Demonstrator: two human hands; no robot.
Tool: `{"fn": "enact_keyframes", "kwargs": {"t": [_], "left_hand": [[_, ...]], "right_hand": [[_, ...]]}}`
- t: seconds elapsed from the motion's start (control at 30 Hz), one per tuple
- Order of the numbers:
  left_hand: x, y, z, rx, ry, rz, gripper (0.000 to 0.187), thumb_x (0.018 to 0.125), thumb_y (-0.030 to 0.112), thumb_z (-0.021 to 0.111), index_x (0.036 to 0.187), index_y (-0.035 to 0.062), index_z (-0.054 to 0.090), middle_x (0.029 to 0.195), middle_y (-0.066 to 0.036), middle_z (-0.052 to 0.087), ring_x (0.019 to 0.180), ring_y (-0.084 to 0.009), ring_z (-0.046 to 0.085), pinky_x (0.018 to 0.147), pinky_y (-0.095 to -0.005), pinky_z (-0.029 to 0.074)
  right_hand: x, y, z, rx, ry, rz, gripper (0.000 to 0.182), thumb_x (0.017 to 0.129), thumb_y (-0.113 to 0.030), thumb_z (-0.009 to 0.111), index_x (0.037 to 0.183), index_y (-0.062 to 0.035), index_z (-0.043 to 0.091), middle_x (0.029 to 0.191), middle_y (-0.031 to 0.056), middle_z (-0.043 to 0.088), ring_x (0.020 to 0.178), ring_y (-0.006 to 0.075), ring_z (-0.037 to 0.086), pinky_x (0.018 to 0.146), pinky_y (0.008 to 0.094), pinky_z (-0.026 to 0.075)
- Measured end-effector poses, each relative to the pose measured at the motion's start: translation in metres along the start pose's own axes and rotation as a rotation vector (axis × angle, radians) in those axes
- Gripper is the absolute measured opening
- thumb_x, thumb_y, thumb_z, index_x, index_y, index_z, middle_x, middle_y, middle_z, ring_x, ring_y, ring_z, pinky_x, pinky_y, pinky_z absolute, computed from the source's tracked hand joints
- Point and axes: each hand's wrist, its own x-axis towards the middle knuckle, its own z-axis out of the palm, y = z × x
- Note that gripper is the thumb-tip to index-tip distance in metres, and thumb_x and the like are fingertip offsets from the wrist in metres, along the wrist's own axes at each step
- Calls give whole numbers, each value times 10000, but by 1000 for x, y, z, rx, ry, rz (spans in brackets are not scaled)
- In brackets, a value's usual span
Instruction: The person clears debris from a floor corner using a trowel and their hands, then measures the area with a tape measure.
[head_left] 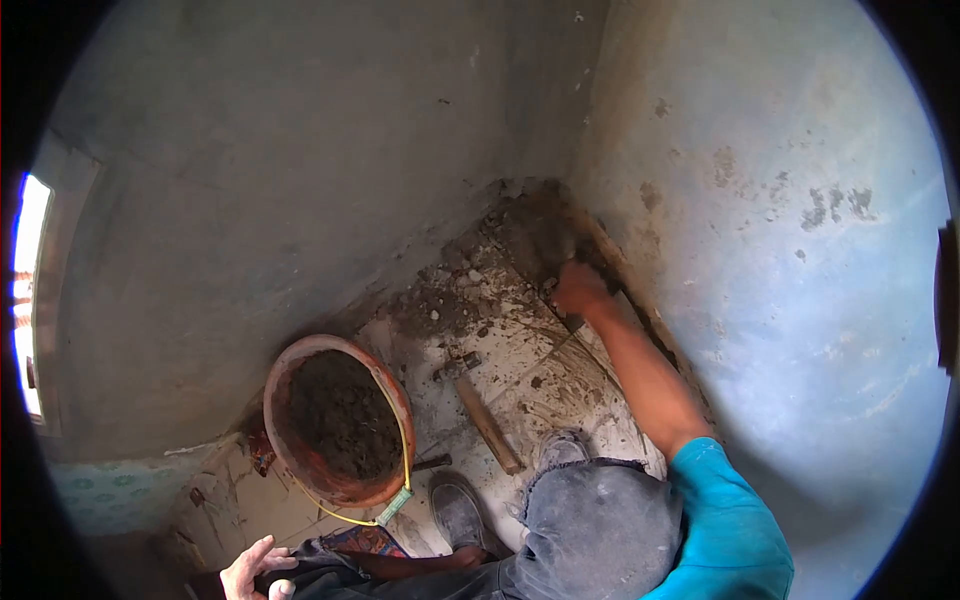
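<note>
— Where is the right hand (pixel 580 288)?

— Right of centre in the frame, arm stretched into the corner where the two walls meet. It is closed around a tool handle (pixel 573 322), which sticks out below the fist; the working end is hidden in the rubble (pixel 470 290) at the foot of the wall, so I cannot tell what kind of tool it is.

— And the left hand (pixel 252 570)?

— Bottom left edge, fingers loosely spread, resting on the knee and holding nothing.

— What else lies about?

— A hammer (pixel 478 408) with a wooden handle lies flat on the floor at the middle of the frame, apart from both hands. Left of it stands an orange basin (pixel 283 395) filled with dark debris, and a yellow cord (pixel 403 440) runs across its rim.

— How would that tool handle?

— Stiff and fairly light, I judge; dust may make it slippery, so a full fist well up the handle suits it. The loaded basin looks heavy and is best gripped at opposite sides of the rim.
</note>
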Motion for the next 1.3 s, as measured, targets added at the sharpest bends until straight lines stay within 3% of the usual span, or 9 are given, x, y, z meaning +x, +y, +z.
{"fn": "enact_keyframes", "kwargs": {"t": [0.07, 0.17, 0.4, 0.6, 0.67, 0.93, 1.07, 1.13, 1.3], "left_hand": [[-2, -2, -3, 9, -16, -8, 478, 859, 225, 591, 1241, -40, 478, 1003, -191, 640, 924, -234, 624, 822, -315, 456], [1, -3, 0, 0, -3, -4, 478, 859, 231, 596, 1236, -40, 483, 1001, -189, 642, 919, -235, 625, 824, -316, 457], [4, 0, -4, 0, -25, -2, 467, 848, 206, 598, 1236, -31, 489, 1017, -194, 640, 915, -238, 627, 823, -318, 460], [9, 0, -1, -13, -27, 3, 492, 841, 218, 610, 1242, -36, 481, 1004, -192, 638, 930, -245, 623, 827, -319, 456], [9, -3, -2, -16, -21, 4, 496, 840, 223, 612, 1241, -37, 481, 1006, -193, 638, 926, -248, 625, 827, -323, 457], [10, -1, 0, 4, -24, 15, 502, 847, 240, 611, 1243, -39, 480, 1010, -195, 637, 923, -250, 626, 820, -328, 459], [13, 3, 2, -1, -26, 7, 495, 851, 240, 608, 1239, -41, 483, 1001, -192, 640, 921, -245, 626, 814, -329, 463], [11, 1, 1, 7, -19, 5, 486, 854, 234, 605, 1235, -43, 485, 997, -189, 641, 918, -244, 626, 819, -327, 460], [4, -8, 0, -14, -11, 19, 468, 855, 205, 602, 1233, -45, 487, 1011, -181, 637, 916, -230, 621, 827, -315, 451]], "right_hand": [[19, 10, -2, 227, -218, 44, 241, 731, -113, 564, 856, 86, 614, 891, 278, 625, 907, 380, 616, 810, 440, 502], [11, -32, 21, -44, -125, -79, 244, 735, -110, 559, 868, 87, 615, 897, 285, 620, 909, 377, 615, 802, 440, 503], [10, 3, -12, -77, -75, -34, 284, 725, -99, 577, 959, 56, 622, 967, 253, 625, 946, 364, 607, 823, 412, 506], [15, -12, -7, -152, -168, -97, 273, 739, -77, 558, 971, 59, 603, 1007, 258, 611, 984, 367, 590, 833, 427, 498], [14, 1, -24, -263, -222, -262, 283, 752, -81, 550, 989, 64, 601, 1014, 258, 608, 977, 364, 594, 833, 421, 500], [11, -37, 19, -161, -120, -30, 250, 763, -101, 544, 958, 21, 643, 1014, 238, 619, 927, 343, 626, 796, 418, 514], [-4, -44, 26, -304, -19, -211, 236, 769, -101, 551, 950, 15, 647, 1007, 219, 629, 911, 347, 631, 788, 429, 519], [-21, -40, -14, -229, -163, -243, 232, 774, -95, 547, 948, 22, 646, 986, 216, 633, 912, 339, 633, 784, 426, 522], [-4, -17, 31, -130, -25, -83, 242, 760, -115, 574, 926, 50, 635, 965, 224, 632, 911, 345, 629, 784, 419, 523]]}}
